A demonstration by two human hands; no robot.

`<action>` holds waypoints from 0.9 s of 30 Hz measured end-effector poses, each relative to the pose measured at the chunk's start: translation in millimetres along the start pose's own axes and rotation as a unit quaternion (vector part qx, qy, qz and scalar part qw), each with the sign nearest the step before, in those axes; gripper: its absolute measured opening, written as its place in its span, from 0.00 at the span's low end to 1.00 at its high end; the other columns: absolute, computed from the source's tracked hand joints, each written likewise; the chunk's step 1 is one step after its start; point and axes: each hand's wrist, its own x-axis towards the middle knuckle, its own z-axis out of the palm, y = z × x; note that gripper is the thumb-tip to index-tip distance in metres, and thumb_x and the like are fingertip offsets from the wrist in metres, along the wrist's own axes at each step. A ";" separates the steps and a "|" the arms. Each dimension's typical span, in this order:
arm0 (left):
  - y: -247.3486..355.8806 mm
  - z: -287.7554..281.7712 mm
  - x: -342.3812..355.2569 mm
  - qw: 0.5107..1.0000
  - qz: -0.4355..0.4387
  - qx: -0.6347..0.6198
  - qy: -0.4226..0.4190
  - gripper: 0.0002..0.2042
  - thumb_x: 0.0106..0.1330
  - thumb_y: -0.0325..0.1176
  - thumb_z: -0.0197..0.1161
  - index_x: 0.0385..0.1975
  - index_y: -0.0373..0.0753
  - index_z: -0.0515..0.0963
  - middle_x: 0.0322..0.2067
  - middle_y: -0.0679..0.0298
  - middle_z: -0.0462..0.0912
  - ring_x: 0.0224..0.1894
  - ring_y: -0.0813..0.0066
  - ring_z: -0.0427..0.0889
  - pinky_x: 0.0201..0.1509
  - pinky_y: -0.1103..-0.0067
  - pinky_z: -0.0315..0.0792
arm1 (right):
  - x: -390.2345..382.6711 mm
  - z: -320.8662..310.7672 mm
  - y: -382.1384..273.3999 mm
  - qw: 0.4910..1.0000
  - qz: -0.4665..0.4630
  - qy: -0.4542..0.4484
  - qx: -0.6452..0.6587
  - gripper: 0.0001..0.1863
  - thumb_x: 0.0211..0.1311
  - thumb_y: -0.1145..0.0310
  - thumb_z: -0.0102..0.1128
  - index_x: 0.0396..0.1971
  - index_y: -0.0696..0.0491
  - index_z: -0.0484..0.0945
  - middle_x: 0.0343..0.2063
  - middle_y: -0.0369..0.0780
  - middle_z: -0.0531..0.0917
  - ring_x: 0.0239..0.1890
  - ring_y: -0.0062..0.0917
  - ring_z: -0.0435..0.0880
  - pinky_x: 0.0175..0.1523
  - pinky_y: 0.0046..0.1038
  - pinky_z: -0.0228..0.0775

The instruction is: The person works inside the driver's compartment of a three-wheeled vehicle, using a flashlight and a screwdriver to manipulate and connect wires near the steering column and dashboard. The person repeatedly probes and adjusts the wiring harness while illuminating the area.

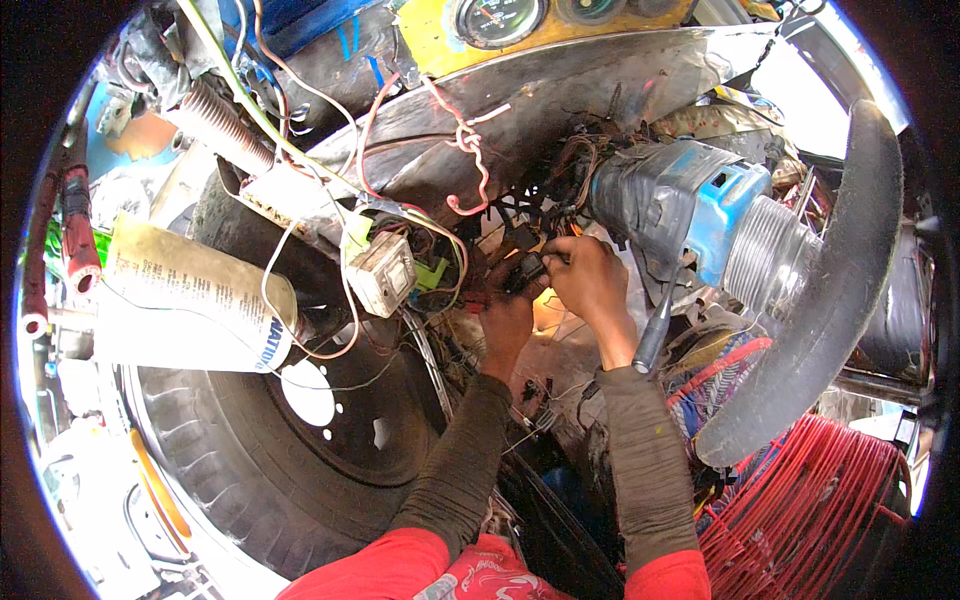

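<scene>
Both my hands meet in the middle, among loose wiring under a dashboard. My left hand (505,322) is closed round a small black block-like part (524,268), perhaps a connector; its exact kind is hard to make out. From the right, my right hand (588,280) pinches at the same black part with thumb and forefinger. A tangle of wires (575,175) hangs just above my fingers. To the left of my hands dangles a dirty white box-shaped switch (382,275) with wires and a light green connector (432,273) beside it.
A steering wheel (850,250) curves along the right, its column wrapped in tape and blue plastic (725,200). A lever (655,330) sticks down by my right wrist. A large tyre (230,470) lies lower left, a yellowish cylinder (195,295) above it. Red cord-wound seat (805,510) lower right.
</scene>
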 end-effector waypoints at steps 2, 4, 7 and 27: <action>-0.1 4.3 -0.5 0.999 0.009 -0.040 0.019 0.16 0.66 0.45 0.68 0.53 0.54 0.82 0.55 0.61 0.76 0.56 0.62 0.79 0.55 0.70 0.77 | -0.9 -1.4 0.9 1.000 -0.005 0.001 -0.016 0.09 0.62 0.64 0.63 0.39 0.47 0.88 0.25 0.36 0.89 0.35 0.34 0.89 0.43 0.35 0.77; -5.8 6.0 -3.8 0.999 0.042 -0.011 0.019 0.15 0.67 0.44 0.67 0.52 0.55 0.82 0.56 0.59 0.76 0.56 0.61 0.79 0.55 0.69 0.77 | -0.3 -2.7 0.3 1.000 0.002 -0.014 -0.006 0.10 0.63 0.63 0.63 0.41 0.47 0.88 0.26 0.38 0.89 0.36 0.35 0.88 0.43 0.35 0.77; -22.1 6.6 -11.3 0.994 0.059 0.082 -0.047 0.18 0.64 0.37 0.66 0.55 0.54 0.81 0.58 0.54 0.76 0.57 0.55 0.78 0.59 0.64 0.75 | -10.1 -3.9 -2.5 0.999 -0.031 0.000 0.037 0.12 0.64 0.62 0.63 0.44 0.47 0.87 0.31 0.40 0.88 0.38 0.39 0.87 0.44 0.36 0.77; 211.9 -227.3 8.6 0.440 0.220 -0.619 -0.612 0.23 0.50 0.51 0.81 0.35 0.37 0.85 0.35 0.59 0.86 0.35 0.58 0.84 0.39 0.69 0.75 | -292.5 -118.7 211.1 0.905 0.187 0.299 -0.237 0.18 0.63 0.70 0.61 0.52 0.58 0.76 0.46 0.50 0.78 0.52 0.48 0.75 0.59 0.44 0.65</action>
